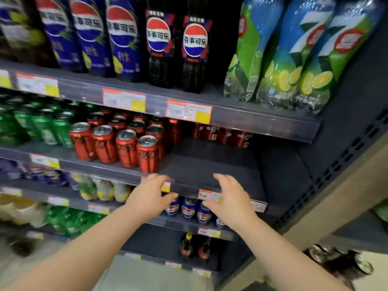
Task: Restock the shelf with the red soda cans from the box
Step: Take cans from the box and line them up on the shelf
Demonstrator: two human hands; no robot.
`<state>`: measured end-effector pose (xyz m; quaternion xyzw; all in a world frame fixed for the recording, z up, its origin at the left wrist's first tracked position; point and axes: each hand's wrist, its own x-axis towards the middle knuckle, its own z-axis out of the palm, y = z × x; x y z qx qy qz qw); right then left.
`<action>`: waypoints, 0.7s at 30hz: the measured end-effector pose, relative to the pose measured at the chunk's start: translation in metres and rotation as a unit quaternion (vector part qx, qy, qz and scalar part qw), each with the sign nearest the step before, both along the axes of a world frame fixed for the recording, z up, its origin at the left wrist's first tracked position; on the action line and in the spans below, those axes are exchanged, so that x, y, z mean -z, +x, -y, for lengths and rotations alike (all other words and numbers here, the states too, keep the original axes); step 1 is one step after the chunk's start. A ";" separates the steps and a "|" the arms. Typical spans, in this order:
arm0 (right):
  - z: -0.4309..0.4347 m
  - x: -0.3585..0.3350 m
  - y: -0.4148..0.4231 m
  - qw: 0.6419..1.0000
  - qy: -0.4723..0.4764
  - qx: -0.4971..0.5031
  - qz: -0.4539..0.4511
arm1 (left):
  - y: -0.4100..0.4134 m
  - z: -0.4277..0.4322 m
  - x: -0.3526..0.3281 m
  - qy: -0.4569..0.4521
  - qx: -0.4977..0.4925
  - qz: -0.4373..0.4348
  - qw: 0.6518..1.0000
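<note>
Head view: a dark grey shelving unit [346, 114] fills the picture. Its top tier holds tall bottles: blue-labelled cola bottles [123, 38] at 11 o'clock, two black-labelled cola bottles [195, 49] at 12, and green lemon-lime bottles [294, 59] at 1 to 2 o'clock.

The middle shelf [210, 169] carries the task's stock. The red soda cans [126, 148] stand upright in close rows left of centre, about 10 o'clock from the hands, and the front row runs right up to the shelf's lip. Green cans [42, 127] stand just beside them at 9 o'clock. A second group of red cans [226, 135] sits far back at 1 o'clock, with bare shelf in front of it.

One tier down, blue cola cans [190, 207] show between the two wrists. At 5 o'clock, low on the floor, lies a dark, blurred heap with silver can tops [340, 261] (whether this is the box, I cannot tell).

The left grip [151, 194] hangs before the middle shelf's lip, just below the nearest red can, fingers loosely bent and apart, holding nothing. The right grip [228, 198] hangs beside it at 3 o'clock, fingers spread, also holding nothing. Orange-edged price tags [189, 111] line the shelf fronts.
</note>
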<state>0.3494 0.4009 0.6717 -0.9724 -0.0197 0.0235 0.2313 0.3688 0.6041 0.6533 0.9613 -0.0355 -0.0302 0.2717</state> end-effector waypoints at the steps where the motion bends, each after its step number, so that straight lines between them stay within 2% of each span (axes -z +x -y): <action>1: -0.006 -0.003 -0.012 1.000 -0.007 -0.015 -0.009 | -0.016 -0.010 -0.001 0.007 -0.010 -0.008 1.000; 6: -0.047 -0.014 -0.057 0.997 -0.006 -0.070 -0.038 | -0.089 -0.069 0.000 0.039 -0.066 -0.061 0.995; 13: -0.117 -0.035 -0.098 0.990 -0.007 -0.124 -0.063 | -0.150 -0.165 -0.021 0.057 -0.150 -0.067 0.985; 17: -0.191 -0.042 -0.109 0.986 -0.019 -0.156 -0.062 | -0.185 -0.242 -0.024 0.070 -0.173 -0.077 0.979; 21: -0.301 -0.037 -0.125 0.980 -0.017 -0.184 -0.078 | -0.232 -0.351 -0.030 0.112 -0.185 -0.086 0.973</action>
